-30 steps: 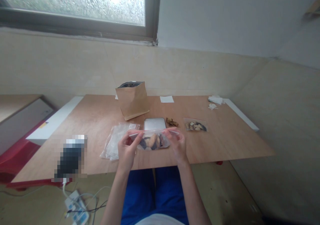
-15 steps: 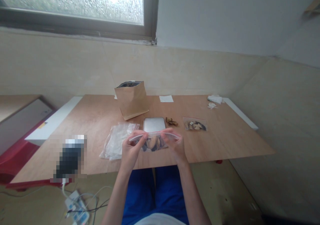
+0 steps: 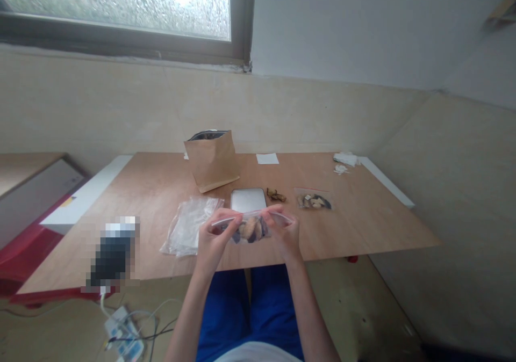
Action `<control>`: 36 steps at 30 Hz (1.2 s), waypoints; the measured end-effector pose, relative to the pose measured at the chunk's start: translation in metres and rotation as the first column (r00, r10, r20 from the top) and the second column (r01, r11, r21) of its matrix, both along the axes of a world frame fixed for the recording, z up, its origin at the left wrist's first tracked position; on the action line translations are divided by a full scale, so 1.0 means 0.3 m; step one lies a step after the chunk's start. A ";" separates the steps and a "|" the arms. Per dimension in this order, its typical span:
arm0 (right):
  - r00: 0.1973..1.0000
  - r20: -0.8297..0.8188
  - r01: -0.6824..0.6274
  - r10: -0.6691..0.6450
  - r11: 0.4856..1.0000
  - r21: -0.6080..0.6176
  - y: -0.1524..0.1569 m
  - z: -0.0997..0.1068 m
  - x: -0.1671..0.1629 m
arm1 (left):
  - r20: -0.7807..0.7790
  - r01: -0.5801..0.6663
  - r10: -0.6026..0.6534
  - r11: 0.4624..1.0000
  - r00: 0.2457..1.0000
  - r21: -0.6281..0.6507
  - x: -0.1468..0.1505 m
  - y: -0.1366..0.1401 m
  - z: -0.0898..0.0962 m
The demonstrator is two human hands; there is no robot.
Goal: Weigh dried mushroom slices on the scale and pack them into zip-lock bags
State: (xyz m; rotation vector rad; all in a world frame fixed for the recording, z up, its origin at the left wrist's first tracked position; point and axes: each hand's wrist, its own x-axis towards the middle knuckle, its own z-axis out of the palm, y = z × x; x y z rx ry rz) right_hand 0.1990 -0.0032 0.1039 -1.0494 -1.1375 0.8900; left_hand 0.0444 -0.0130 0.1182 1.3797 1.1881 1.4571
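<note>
Between my two hands is a clear zip-lock bag [image 3: 250, 231] with brown and dark dried slices inside, held up at the table's near edge. My left hand [image 3: 213, 233] pinches the left end of its zip strip, thumb on top. At the right end, my right hand [image 3: 285, 233] grips the same strip between thumb and fingers. Just beyond the bag lies a flat silver-topped scale [image 3: 249, 198], its near part hidden by the bag and fingers. Some loose dried brown pieces [image 3: 276, 195] rest beside the scale's right edge.
A kraft paper pouch [image 3: 213, 163] stands open at the back. Several flat clear bags [image 3: 187, 227] lie left of my hands. Another filled zip-lock bag [image 3: 313, 200] lies to the right. White paper [image 3: 267, 159] and small packets [image 3: 345, 159] are at the back; a blurred-out object [image 3: 113, 252] sits far left.
Both hands stay on the bag's zip strip. My right thumb has shifted slightly rightward, and the slices inside the bag look rearranged.
</note>
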 end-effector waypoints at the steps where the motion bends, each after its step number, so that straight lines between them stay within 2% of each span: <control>1: 1.000 0.004 -0.005 0.005 1.000 0.009 -0.001 0.000 0.001 | -0.017 0.011 -0.011 1.000 1.000 0.019 -0.001 -0.001 0.002; 7: 0.981 0.103 -0.171 0.162 0.982 0.078 -0.014 0.026 0.006 | -0.083 0.015 -0.005 0.994 0.997 0.109 -0.003 -0.001 -0.002; 10: 0.971 0.154 -0.202 0.183 0.972 0.120 -0.016 0.035 0.002 | -0.086 0.042 -0.032 0.993 0.996 0.110 0.001 -0.002 -0.010; 15: 0.979 0.152 -0.157 0.137 0.979 0.129 -0.021 0.034 -0.012 | -0.133 -0.009 0.029 0.989 0.991 0.148 0.012 -0.012 -0.021; 19: 0.988 0.149 -0.079 0.048 0.975 0.210 -0.031 0.038 -0.025 | -0.153 -0.114 0.154 0.963 0.976 0.245 0.028 -0.023 -0.028; 22: 0.988 0.157 -0.044 0.005 0.970 0.240 -0.035 0.041 -0.031 | -0.147 -0.148 0.190 0.954 0.971 0.260 0.037 -0.026 -0.033; 25: 0.983 0.183 -0.033 -0.009 0.973 0.228 -0.031 0.036 -0.033 | -0.144 -0.132 0.166 0.967 0.976 0.217 0.037 -0.021 -0.036; 30: 0.976 0.213 -0.074 0.040 0.985 0.156 -0.017 0.014 -0.035 | -0.171 -0.027 0.056 0.985 0.984 0.170 0.026 -0.004 -0.035; 36: 0.984 0.176 -0.060 0.039 0.992 0.115 -0.013 -0.003 -0.056 | -0.168 -0.029 0.060 0.983 0.984 0.184 0.032 0.007 -0.049</control>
